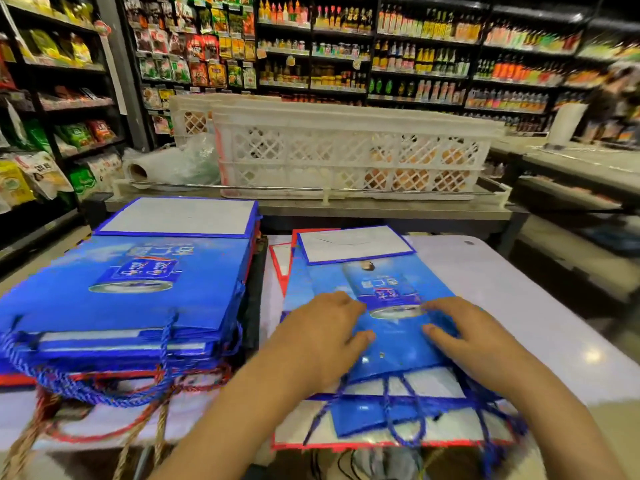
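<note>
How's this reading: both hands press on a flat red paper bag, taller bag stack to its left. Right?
Wrong colour: the head view shows the paper bag under the left hand and right hand is blue, not red. The bag stack is to its left.

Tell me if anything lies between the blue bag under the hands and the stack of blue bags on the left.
Nothing visible does. The left hand and right hand rest directly on the blue bag; only a strip of bare white table separates it from the stack.
</note>
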The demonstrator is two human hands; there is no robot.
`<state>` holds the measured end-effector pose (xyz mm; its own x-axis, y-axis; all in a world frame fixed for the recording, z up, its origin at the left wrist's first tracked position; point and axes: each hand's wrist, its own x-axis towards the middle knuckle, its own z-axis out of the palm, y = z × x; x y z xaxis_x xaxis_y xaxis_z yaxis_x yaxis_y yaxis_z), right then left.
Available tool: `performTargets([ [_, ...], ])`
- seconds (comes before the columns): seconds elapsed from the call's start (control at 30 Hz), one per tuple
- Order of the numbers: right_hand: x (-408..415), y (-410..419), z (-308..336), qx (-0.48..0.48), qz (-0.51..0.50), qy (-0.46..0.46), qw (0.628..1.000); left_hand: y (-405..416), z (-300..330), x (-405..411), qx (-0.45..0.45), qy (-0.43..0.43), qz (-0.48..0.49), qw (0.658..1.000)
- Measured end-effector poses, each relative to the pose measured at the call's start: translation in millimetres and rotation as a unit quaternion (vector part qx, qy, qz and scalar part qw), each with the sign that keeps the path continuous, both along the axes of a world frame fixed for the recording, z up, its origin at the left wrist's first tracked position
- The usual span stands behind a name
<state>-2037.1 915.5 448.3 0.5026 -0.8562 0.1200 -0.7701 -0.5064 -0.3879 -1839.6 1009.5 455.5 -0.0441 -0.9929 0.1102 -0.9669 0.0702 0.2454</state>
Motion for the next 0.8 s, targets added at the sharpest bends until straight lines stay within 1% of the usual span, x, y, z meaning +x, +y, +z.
performTargets([
  [0.1, -11.6, -1.6, -13.6, 0.013, 0.01, 0.004, 1.0, -6.4, -25.2, 2.3, 0.039, 0.022, 0.003, 0.999],
  [0.33, 12.5, 0.0, -24.8, -0.034, 0.01, 0.015, 0.999, -3.0, -33.8, 26.8, 0.022, 0.087, 0.035, 0.995],
  [0.5, 25.3, 2.4, -26.1, -0.043, 0.025, 0.007, 0.999, -0.8, -38.6, 43.8, 0.026, 0.155, 0.057, 0.986],
  [0.57, 17.8, 3.5, -26.9, -0.037, 0.049, -0.014, 0.998, 2.8, -44.9, 45.8, 0.028, 0.174, 0.05, 0.983],
  [0.67, -1.1, 9.9, -22.3, 0.014, 0.054, -0.12, 0.991, 7.8, -58.7, 47.2, -0.001, 0.175, 0.052, 0.983],
  [0.7, -9.6, 10.1, -22.4, 0.005, 0.044, -0.145, 0.989, 6.9, -63.0, 47.3, -0.017, 0.173, 0.052, 0.983],
  [0.73, -17.4, 9.7, -23.1, -0.019, 0.03, -0.144, 0.989, 6.0, -65.8, 47.2, -0.029, 0.171, 0.054, 0.983],
  [0.8, -28.7, 8.8, -25.6, -0.064, -0.002, -0.109, 0.992, 5.4, -66.4, 45.4, -0.039, 0.164, 0.059, 0.984],
])
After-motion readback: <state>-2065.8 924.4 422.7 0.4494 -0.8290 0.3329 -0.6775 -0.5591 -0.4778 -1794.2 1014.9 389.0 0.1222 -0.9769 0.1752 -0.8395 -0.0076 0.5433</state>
